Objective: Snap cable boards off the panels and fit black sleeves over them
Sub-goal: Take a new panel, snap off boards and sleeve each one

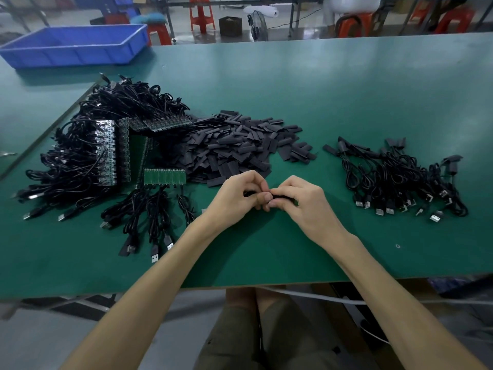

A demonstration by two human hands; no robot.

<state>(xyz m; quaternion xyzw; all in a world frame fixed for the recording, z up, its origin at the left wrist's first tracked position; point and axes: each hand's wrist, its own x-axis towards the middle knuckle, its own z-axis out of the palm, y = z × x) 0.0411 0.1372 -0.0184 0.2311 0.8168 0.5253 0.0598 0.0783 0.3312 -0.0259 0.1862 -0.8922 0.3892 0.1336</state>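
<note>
Blue bin (66,58) beyond black sleeve pile (234,145)

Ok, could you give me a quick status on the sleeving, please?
Left hand, right hand pinching flat black sleeve. Cable board hidden by fingers. Nothing obstructing.

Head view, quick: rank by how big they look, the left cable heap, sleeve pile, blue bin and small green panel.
1. cable heap
2. sleeve pile
3. blue bin, looks nearly as big as the sleeve pile and sits farther back, so order unsure
4. green panel, clearly smallest
</note>
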